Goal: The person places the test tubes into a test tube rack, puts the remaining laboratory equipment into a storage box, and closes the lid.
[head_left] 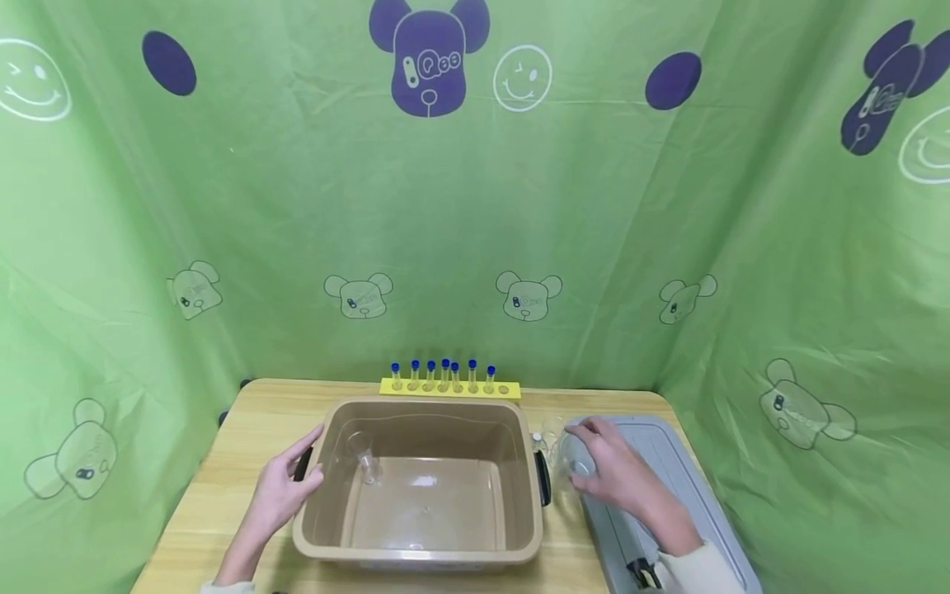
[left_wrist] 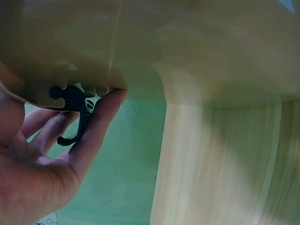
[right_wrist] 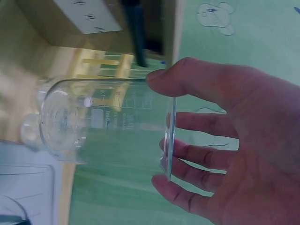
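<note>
The glass beaker (right_wrist: 122,122) is in the right hand (head_left: 612,466), the nearer hand, just right of the bin (head_left: 416,556). Its long axis extends from the fingertips toward the table (head_left: 567,540); transparency makes its exact tilt uncertain. Thumb and fingers, spread beaker-wide, grasp one end. The left hand (head_left: 284,483) grips the bin's left rim.
</note>
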Motion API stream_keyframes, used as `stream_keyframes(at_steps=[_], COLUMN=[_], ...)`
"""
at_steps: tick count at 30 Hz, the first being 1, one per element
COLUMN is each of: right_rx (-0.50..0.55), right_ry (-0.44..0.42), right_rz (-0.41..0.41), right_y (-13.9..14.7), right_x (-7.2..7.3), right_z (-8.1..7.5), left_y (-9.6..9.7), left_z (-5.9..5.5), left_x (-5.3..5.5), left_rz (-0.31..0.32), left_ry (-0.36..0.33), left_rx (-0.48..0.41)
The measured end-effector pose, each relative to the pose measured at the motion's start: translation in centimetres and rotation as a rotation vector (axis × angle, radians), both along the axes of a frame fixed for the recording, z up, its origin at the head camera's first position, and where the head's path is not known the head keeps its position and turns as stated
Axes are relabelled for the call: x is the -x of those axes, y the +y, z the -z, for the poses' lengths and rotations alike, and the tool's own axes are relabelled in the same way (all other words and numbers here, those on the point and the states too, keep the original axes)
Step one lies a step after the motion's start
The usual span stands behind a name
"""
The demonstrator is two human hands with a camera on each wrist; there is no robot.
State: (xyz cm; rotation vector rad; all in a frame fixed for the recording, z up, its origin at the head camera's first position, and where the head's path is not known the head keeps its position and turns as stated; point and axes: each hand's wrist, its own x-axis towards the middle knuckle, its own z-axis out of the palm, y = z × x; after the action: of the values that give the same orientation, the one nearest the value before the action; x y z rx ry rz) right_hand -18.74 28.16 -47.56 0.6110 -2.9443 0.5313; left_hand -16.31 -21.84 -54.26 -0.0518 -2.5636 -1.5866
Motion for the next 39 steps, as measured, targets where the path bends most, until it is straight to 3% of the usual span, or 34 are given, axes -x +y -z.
stream_keyframes(at_steps=[10,19,29,39], right_rx=[-0.004,0.007,0.016,0.075], right_ry=[0.08,0.221,0.17,0.156], right_rz=[-0.003,-0.095,-0.164,-0.298], right_y=[-0.8,-2.6,-6.4,-11.7], right_x=[-0.8,-0.9,-0.3,0.9], right_z=[-3.8,-7.1,-10.6,-11.5], left_y=[0.0,-0.1,0.1,0.0], left_z=[0.0,-0.1,0.0,-0.1], left_x=[0.0,0.0,-0.1,-0.1], left_rz=[-0.009,-0.007,-0.009,-0.011], left_ry=[0.024,0.021,0.03,0.025], left_rx=[0.016,0.023,0.036,0.056])
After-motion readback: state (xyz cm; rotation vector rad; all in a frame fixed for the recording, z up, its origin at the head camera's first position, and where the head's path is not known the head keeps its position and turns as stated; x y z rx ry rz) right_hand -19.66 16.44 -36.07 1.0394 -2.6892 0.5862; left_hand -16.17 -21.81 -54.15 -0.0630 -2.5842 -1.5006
